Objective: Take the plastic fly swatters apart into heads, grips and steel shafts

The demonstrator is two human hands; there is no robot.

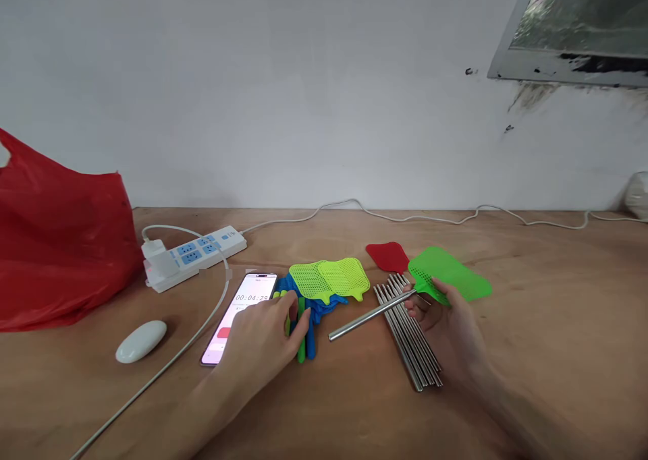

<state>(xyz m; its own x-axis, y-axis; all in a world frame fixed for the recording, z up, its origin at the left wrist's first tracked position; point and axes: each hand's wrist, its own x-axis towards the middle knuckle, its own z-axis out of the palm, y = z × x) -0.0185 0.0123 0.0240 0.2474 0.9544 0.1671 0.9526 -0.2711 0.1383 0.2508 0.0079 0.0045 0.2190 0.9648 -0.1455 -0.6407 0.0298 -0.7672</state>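
My right hand (448, 325) is closed on a green fly-swatter head (448, 274) with a steel rod (367, 317) fitted into it; the rod sticks out to the left. Under that hand lies a bundle of several steel rods (412, 342). A red swatter head (387, 256) lies behind them. My left hand (268, 338) rests with bent fingers on a pile of swatter heads, its fingertips on the green and blue stems (305, 338). Yellow-green mesh heads (329, 278) top that pile, blue ones (318, 305) beneath.
A phone (237, 315) showing a running timer lies left of my left hand. A white power strip (195, 254) with a charger, a white cable (167, 365), a white oval object (140, 340) and a red plastic bag (55, 244) sit at left on the wooden table (557, 311).
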